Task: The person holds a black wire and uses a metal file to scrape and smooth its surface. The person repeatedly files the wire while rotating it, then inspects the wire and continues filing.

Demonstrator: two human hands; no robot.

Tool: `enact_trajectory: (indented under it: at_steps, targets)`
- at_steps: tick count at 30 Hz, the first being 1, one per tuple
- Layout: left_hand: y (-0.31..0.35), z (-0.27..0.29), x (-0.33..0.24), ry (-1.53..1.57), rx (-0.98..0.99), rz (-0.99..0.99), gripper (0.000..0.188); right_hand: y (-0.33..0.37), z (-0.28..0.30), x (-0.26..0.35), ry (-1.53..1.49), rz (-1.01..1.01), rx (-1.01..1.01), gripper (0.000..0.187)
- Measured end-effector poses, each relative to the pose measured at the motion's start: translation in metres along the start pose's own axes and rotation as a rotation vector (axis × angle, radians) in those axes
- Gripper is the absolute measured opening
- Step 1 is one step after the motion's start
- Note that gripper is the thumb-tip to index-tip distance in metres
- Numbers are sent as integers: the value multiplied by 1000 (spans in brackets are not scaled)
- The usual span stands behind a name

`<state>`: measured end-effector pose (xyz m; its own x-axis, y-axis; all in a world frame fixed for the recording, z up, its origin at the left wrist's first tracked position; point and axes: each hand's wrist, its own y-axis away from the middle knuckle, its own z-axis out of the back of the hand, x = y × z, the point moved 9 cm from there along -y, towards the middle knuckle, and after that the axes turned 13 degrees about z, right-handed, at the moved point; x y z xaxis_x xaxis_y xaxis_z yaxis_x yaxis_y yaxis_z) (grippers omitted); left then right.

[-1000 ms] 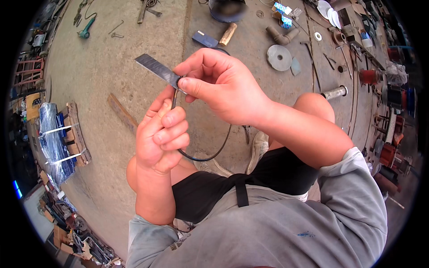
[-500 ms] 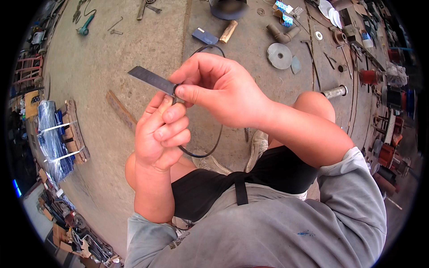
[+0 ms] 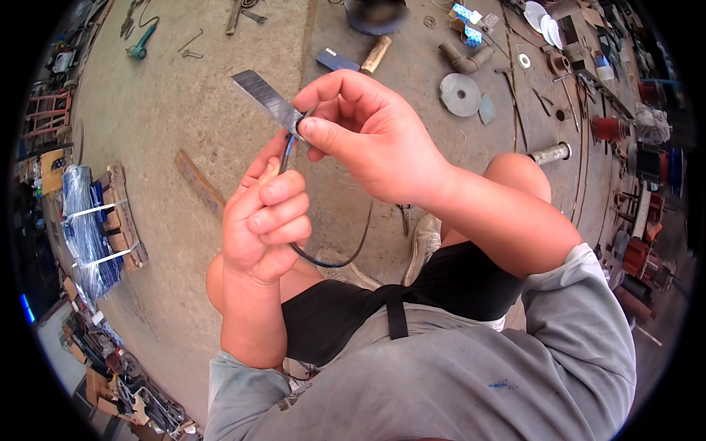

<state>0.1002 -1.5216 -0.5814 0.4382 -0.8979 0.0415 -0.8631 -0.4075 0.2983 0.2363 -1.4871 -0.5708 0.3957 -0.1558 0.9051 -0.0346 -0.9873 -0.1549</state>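
My right hand (image 3: 382, 147) pinches a bare snap-off knife blade (image 3: 263, 97) between thumb and fingers, its scored grey length sticking out to the upper left. Just below, my left hand (image 3: 265, 217) is closed round a thin black cable (image 3: 327, 264). From the left fist the cable runs up to the blade's lower end, where a blue streak shows on it; below the fist it hangs in a curve over my feet. My right fingers hide where blade and cable meet.
A rusty flat bar (image 3: 198, 180) lies left of my hands. Ahead are a blue box (image 3: 337, 59), a wooden handle (image 3: 376, 54), a grey disc (image 3: 460, 94) and a pipe elbow (image 3: 467, 57). A wrapped bundle on a pallet (image 3: 88, 220) stands far left.
My right hand has moved up, away from the left fist, with the blade tilted more steeply. A longer stretch of cable with a blue streak now shows between the hands.
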Motion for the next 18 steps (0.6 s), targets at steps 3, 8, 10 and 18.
enact_trajectory:
  at_steps: [3,8,10,18]
  targets:
    - [-1,0,1,22,31,14,51,1,0,0,-15,-1,-21,17]
    - [-3,-2,4,53,68,41,53,2,0,1,-26,14,-61,16]
    - [-3,-2,4,56,68,40,54,2,1,0,-30,20,-67,16]
    - [-2,0,4,15,38,19,51,4,-1,3,12,29,-42,18]
